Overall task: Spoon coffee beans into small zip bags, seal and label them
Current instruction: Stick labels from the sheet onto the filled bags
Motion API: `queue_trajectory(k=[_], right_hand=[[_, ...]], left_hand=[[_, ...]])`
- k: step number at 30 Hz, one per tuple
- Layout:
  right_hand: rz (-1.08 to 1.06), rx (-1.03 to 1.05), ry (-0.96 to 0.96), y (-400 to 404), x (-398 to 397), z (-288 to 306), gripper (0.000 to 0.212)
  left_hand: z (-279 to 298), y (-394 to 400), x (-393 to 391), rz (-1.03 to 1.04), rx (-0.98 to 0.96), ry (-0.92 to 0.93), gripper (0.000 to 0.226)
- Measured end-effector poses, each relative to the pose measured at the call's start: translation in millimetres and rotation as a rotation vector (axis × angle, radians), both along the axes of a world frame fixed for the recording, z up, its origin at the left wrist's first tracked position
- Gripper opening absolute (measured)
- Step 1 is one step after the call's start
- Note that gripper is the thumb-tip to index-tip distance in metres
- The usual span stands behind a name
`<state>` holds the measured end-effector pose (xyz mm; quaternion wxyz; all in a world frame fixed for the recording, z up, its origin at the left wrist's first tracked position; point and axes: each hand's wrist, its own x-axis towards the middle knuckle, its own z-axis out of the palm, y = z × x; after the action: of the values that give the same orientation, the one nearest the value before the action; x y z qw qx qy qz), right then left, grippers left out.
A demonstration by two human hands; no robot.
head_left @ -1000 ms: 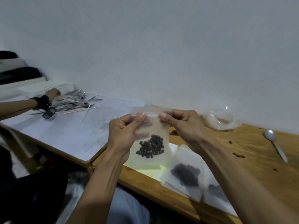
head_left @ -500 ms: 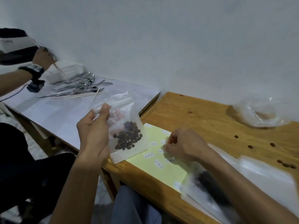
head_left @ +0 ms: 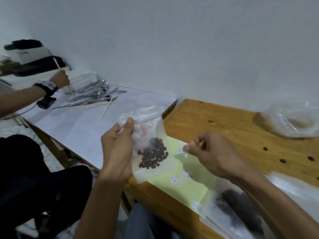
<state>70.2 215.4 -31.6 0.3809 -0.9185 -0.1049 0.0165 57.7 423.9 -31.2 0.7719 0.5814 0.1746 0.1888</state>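
Note:
My left hand grips a small clear zip bag by its left side, thumb on the front, above the near edge of the wooden table. Dark coffee beans sit heaped in the bag's lower half. My right hand hovers to the right of the bag with its fingers curled, and thumb and forefinger pinch a small white label. Below them lies a yellow label sheet with small white stickers. Another filled bag lies blurred at the lower right.
A large crumpled clear plastic bag sits at the table's far right. To the left stands a white table with a pile of metal cutlery and wooden sticks, where another person's hand holds a stick.
My right hand let go of the bag's top, went down to the yellow sheet and has lifted off it with a label pinched. The left hand alone holds the bag, moved left.

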Motion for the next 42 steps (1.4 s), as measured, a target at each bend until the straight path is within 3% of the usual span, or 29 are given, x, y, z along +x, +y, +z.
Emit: queue_trajectory(k=[7, 15, 20, 24, 28, 32, 37, 42], right_hand=[[0.024, 0.062, -0.259, 9, -5, 33, 0.016], [-0.107, 0.022, -0.305, -1, -2, 23, 0.016], [-0.190, 0.061, -0.292, -1, 0, 16, 0.014], [-0.263, 0.248, -0.209, -2, -1, 13, 0.033], [-0.289, 0.293, -0.215, 1, -4, 8, 0.032], [-0.144, 0.366, -0.186, -2, -14, -4, 0.019], [-0.044, 0.511, -0.004, -15, -16, -16, 0.027], [-0.215, 0.654, -0.075, -33, 4, -19, 0.027]], left_hand=[[3, -49, 4, -0.176, 0.041, -0.008, 0.022], [6, -70, -1, -0.273, 0.053, -0.021, 0.017], [5, -72, -4, -0.305, 0.088, -0.046, 0.034], [5, -68, -5, -0.266, 0.112, -0.084, 0.036], [4, -66, -7, -0.247, 0.073, -0.081, 0.038], [7, -60, 0, -0.167, 0.068, -0.061, 0.041], [9, -55, 20, -0.166, 0.065, -0.038, 0.046], [1, -72, 40, -0.280, 0.309, 0.021, 0.075]])
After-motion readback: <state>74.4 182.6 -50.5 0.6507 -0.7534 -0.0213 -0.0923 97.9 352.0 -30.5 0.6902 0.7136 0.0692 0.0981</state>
